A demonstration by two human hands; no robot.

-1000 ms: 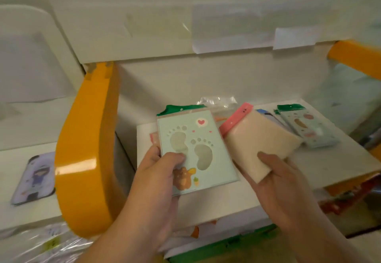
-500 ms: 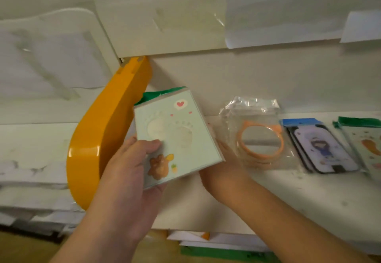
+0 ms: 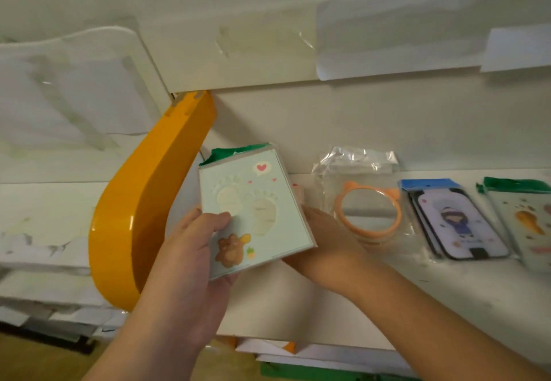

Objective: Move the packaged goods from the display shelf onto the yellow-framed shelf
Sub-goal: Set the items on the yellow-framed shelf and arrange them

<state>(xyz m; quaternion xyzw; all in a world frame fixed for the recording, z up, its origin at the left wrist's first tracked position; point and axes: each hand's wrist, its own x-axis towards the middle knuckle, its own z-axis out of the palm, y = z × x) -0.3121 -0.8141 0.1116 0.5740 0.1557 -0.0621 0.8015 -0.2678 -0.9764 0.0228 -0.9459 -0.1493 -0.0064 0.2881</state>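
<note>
Between both hands, held above the white shelf board [image 3: 387,285] beside the yellow frame [image 3: 131,216]: footprint package [image 3: 253,210], tilted. Left hand [image 3: 190,264] pinching its lower left corner, thumb on the front. Right hand [image 3: 325,231] reaching behind it, fingers hidden, so grip impossible to tell. Best lowered flat just left of the bagged mirror [image 3: 366,210], clear of overlap, then released.
</note>
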